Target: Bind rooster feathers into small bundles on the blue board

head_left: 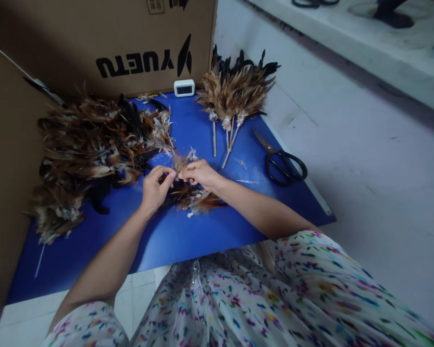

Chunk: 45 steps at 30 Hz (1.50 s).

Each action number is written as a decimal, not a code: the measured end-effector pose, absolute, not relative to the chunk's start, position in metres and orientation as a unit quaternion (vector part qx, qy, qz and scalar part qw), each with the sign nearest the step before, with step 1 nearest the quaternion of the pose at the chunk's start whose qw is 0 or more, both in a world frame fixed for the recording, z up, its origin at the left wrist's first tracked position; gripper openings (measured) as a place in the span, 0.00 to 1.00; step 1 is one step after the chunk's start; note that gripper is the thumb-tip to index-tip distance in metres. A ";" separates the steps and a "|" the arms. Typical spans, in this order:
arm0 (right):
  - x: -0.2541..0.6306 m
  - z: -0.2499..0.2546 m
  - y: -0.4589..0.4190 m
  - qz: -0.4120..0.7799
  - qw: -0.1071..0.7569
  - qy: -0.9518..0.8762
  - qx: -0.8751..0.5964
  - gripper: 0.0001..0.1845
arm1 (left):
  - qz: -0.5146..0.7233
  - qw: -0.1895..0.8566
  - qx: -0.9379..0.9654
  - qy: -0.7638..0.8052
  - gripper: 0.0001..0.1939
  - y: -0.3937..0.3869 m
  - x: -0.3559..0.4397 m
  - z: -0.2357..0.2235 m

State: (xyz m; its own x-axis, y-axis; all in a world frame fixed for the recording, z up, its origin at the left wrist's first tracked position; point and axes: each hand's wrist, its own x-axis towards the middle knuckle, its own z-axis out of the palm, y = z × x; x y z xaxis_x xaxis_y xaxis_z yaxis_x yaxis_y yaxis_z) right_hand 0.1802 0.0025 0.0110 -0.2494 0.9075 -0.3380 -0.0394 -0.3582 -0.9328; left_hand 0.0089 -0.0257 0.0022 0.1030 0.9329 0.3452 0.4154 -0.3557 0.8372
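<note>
My left hand point(157, 187) and my right hand point(200, 173) meet over the middle of the blue tabletop. Between their pinched fingertips is a small tuft of light brown feathers point(181, 163), fanning upward. Both hands are closed on its lower end. Just below my hands lies a loose bunch of brown and dark feathers point(198, 200) with whitish fluff. To the left spreads a large heap of brown and black feathers point(94, 137). Several feather dusters point(235, 91) on thin sticks rest at the back right, their black-tipped plumes pointing away from me.
Black-handled scissors point(284, 166) lie on the right side of the blue table point(159, 250). A small white digital clock point(184, 88) stands at the back before a large cardboard box point(141, 29). A white wall point(347, 144) borders the right, with a ledge above.
</note>
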 end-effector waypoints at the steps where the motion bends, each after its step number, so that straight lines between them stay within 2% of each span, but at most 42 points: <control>1: 0.180 0.011 0.003 0.663 0.354 -0.437 -0.495 0.09 | 0.461 0.298 0.684 0.481 0.10 -0.026 0.010 0.002; 8: 0.183 0.018 0.005 0.708 0.311 -0.432 -0.465 0.11 | 0.478 0.423 0.616 0.461 0.13 -0.028 0.014 0.001; 15: 0.185 0.025 0.004 0.749 0.279 -0.395 -0.453 0.15 | 0.487 0.460 0.589 0.452 0.18 -0.026 0.014 -0.005; 27: 0.192 0.036 0.003 0.750 0.235 -0.428 -0.447 0.19 | 0.480 0.391 0.644 0.450 0.16 -0.027 0.015 0.001; 36: 0.193 0.038 0.004 0.660 0.205 -0.543 -0.477 0.13 | 0.464 0.374 0.662 0.454 0.15 -0.026 0.014 -0.005; 45: 0.195 0.036 0.005 0.573 0.234 -0.621 -0.480 0.09 | 0.467 0.396 0.654 0.444 0.18 -0.023 0.014 -0.008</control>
State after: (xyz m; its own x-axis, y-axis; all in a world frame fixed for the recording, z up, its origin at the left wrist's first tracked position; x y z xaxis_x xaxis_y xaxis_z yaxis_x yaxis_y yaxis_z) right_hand 0.1954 0.0050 0.0364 -0.4294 0.8651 -0.2591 0.3274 -0.1183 -0.9375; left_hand 0.0139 -0.0235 -0.0080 0.1702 0.9509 0.2587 0.2110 -0.2916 0.9330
